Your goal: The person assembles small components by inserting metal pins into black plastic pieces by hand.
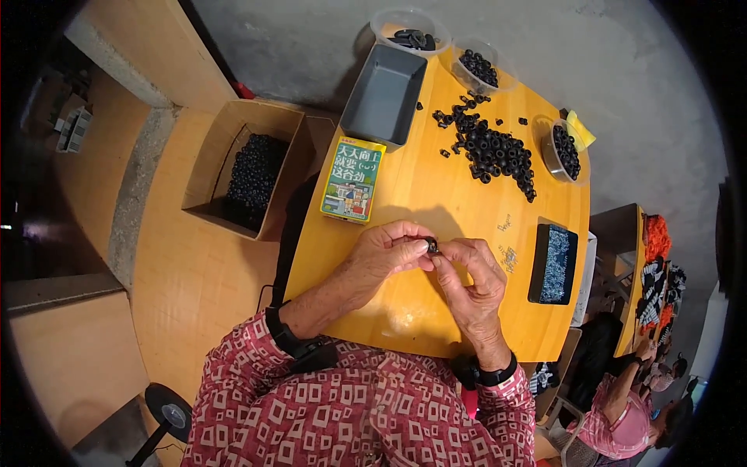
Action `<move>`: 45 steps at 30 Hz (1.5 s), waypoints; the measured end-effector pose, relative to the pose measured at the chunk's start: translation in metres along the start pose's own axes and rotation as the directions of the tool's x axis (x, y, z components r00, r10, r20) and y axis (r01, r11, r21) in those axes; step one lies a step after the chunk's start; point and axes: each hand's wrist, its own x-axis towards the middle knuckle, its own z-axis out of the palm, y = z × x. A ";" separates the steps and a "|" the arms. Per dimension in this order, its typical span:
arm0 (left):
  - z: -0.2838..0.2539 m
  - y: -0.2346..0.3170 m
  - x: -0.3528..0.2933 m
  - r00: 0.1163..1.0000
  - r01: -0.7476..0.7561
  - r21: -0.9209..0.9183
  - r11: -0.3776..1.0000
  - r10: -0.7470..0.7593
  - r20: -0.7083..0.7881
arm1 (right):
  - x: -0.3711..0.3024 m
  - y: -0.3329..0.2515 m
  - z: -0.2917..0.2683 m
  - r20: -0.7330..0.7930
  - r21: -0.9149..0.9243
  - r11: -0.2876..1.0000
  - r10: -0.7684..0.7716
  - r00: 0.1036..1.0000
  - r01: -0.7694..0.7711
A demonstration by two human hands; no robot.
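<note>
A small black round plastic part [431,244] is pinched between the thumb and fingers of my left hand [389,247], above the middle of the table. My right hand [471,282] comes up to it from the right, its thumb and index finger pressed together right at the part. Whatever is between those right fingertips is too small to make out. Beyond my hands lies a loose pile of similar black parts [498,152]. A few tiny metal pieces [508,258] are scattered on the wood just right of my right hand.
On the yellow wooden table [405,175] are a grey tray [383,93], a green-and-yellow box [352,180] and a dark flat case [553,263] of small pieces. Tubs of black parts [566,152] line its far side. A cardboard carton [268,175] stands left; a co-worker [622,412] sits lower right.
</note>
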 end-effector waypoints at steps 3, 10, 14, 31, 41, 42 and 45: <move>-0.002 0.000 -0.001 0.999 0.026 -0.002 1.000 -0.026 -0.023 | 0.003 0.001 -0.002 0.031 -0.162 0.975 -0.146 0.989 0.149; -0.002 -0.002 -0.002 0.999 0.019 0.056 0.998 -0.017 -0.036 | 0.006 0.001 -0.001 0.038 -0.113 0.989 -0.092 0.995 0.096; -0.002 -0.004 -0.001 1.000 -0.026 0.065 0.998 0.027 -0.016 | 0.007 -0.001 0.000 0.036 -0.129 0.986 -0.099 0.994 0.102; -0.001 -0.004 0.002 0.998 -0.034 0.056 0.998 0.037 -0.044 | 0.012 -0.003 -0.007 0.058 -0.210 0.966 -0.145 0.988 0.154; 0.000 -0.004 -0.002 0.994 -0.038 0.137 0.990 0.051 -0.092 | -0.001 0.012 0.001 -0.018 -0.287 0.918 -0.291 0.956 0.274; 0.000 -0.001 -0.003 0.998 -0.019 0.109 0.994 0.026 -0.062 | -0.005 0.012 0.004 -0.069 -0.255 0.934 -0.276 0.959 0.251; -0.007 -0.002 -0.002 0.998 -0.028 0.054 0.998 0.031 -0.054 | -0.009 0.005 0.006 -0.053 -0.346 0.897 -0.311 0.949 0.275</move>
